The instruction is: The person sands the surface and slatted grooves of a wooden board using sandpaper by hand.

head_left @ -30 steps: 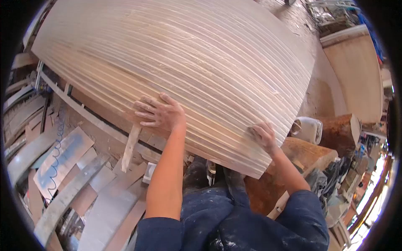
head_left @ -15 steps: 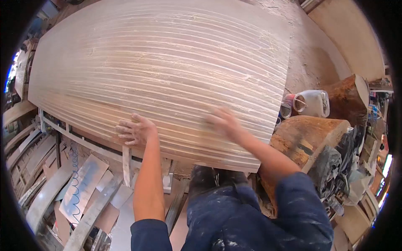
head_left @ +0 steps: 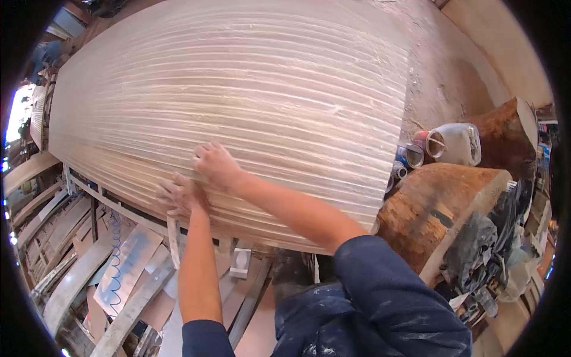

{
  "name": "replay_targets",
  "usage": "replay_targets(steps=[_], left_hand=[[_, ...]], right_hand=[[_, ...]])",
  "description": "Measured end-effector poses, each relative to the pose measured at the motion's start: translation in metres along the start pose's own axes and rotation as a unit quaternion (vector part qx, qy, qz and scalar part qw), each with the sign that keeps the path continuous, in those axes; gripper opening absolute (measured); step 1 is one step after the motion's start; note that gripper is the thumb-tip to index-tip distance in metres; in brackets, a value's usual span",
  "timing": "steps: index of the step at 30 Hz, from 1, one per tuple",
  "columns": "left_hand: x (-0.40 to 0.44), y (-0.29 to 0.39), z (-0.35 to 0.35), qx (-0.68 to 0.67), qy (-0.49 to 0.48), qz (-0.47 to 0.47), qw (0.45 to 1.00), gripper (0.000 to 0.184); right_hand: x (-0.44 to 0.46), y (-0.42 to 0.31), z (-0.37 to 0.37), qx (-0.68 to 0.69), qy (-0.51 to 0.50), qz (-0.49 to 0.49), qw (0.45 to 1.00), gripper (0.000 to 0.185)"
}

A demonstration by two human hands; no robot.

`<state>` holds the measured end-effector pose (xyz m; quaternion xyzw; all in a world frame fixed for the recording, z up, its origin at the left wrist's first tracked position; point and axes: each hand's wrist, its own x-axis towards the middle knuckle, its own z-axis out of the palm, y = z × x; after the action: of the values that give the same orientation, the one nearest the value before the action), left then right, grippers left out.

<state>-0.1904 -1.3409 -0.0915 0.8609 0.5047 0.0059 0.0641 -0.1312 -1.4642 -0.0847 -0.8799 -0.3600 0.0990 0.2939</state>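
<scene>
A large, dusty wooden panel [head_left: 285, 107] with long parallel grooves lies in front of me. My left hand [head_left: 181, 195] rests near the panel's front edge, its fingers spread over the surface. Just above and to the right of it, my right hand [head_left: 217, 166] touches the grooves with its fingers curled. Whether anything small is under the right fingers is hidden. Below my left hand, a narrow wooden strip [head_left: 173, 241] points down from the panel's edge.
Cut logs [head_left: 440, 205] stand at the right, beside open cans [head_left: 436, 144], a whitish plastic jug [head_left: 461, 146] and black plastic [head_left: 476, 244]. Boards [head_left: 128, 268] and a coiled blue hose [head_left: 117, 262] lie at the lower left.
My right hand has swept left across the grooves, from the panel's right part to beside my left hand. My left hand stays near the front edge. The view has shifted.
</scene>
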Motion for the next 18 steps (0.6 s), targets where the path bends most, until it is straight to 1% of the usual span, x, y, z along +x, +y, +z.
replay_targets(steps=[1, 2, 3, 4, 5, 6, 7, 8, 9, 10, 12, 13, 14, 15, 16, 17, 18], left_hand=[[0.000, -0.007, -0.001, -0.031, 0.003, 0.039, 0.999, 0.075], [0.005, -0.016, 0.014, -0.061, 0.058, 0.094, 0.992, 0.071], [0.002, -0.023, 0.023, -0.063, 0.060, 0.099, 0.991, 0.071], [0.000, -0.030, 0.027, -0.059, 0.046, 0.249, 0.966, 0.070], [0.000, -0.031, 0.024, -0.054, 0.033, 0.393, 0.917, 0.070], [-0.016, -0.027, 0.018, -0.005, 0.032, 0.430, 0.902, 0.069], [-0.046, -0.021, 0.012, 0.047, 0.029, 0.465, 0.883, 0.068], [-0.071, -0.016, 0.005, 0.065, 0.025, 0.483, 0.873, 0.070], [-0.097, -0.010, 0.001, 0.083, 0.021, 0.501, 0.861, 0.072], [-0.126, -0.006, 0.001, 0.072, -0.001, 0.497, 0.865, 0.078], [-0.183, 0.002, -0.002, 0.069, -0.063, 0.498, 0.862, 0.091], [-0.211, 0.007, -0.007, 0.078, -0.102, 0.501, 0.856, 0.098], [-0.240, 0.012, -0.008, 0.084, -0.119, 0.505, 0.851, 0.100], [-0.270, 0.019, -0.010, 0.089, -0.135, 0.507, 0.846, 0.103], [-0.299, 0.027, -0.014, 0.085, -0.181, 0.503, 0.841, 0.103], [-0.328, 0.035, -0.021, 0.081, -0.227, 0.496, 0.834, 0.104], [-0.357, 0.040, -0.025, 0.047, -0.248, 0.505, 0.825, 0.104]], right_hand=[[-0.030, 0.013, 0.005, -0.015, 0.046, -0.019, 0.999, 0.036], [-0.077, 0.033, 0.006, -0.031, 0.095, -0.037, 0.994, 0.039], [-0.134, 0.056, -0.009, -0.036, 0.107, -0.047, 0.992, 0.047], [-0.196, 0.080, -0.024, -0.034, 0.121, -0.045, 0.991, 0.050], [-0.253, 0.089, -0.062, 0.078, 0.060, 0.024, 0.995, 0.039], [-0.312, 0.101, -0.083, 0.055, 0.111, 0.042, 0.991, 0.038], [-0.359, 0.099, -0.121, 0.028, 0.073, 0.107, 0.991, 0.037], [-0.402, 0.102, -0.141, -0.004, 0.127, 0.130, 0.983, 0.031], [-0.440, 0.105, -0.161, -0.018, 0.134, 0.155, 0.979, 0.029], [-0.475, 0.096, -0.182, -0.038, 0.122, 0.247, 0.961, 0.025], [-0.538, 0.083, -0.191, -0.068, 0.197, 0.369, 0.906, 0.018], [-0.554, 0.076, -0.193, -0.067, 0.199, 0.373, 0.904, 0.018], [-0.568, 0.069, -0.193, -0.021, 0.259, 0.448, 0.855, 0.014], [-0.577, 0.064, -0.193, 0.026, 0.316, 0.517, 0.795, 0.011], [-0.577, 0.060, -0.192, 0.026, 0.319, 0.519, 0.793, 0.011], [-0.573, 0.054, -0.191, 0.040, 0.358, 0.503, 0.785, 0.011], [-0.567, 0.047, -0.190, 0.053, 0.395, 0.486, 0.777, 0.011]])
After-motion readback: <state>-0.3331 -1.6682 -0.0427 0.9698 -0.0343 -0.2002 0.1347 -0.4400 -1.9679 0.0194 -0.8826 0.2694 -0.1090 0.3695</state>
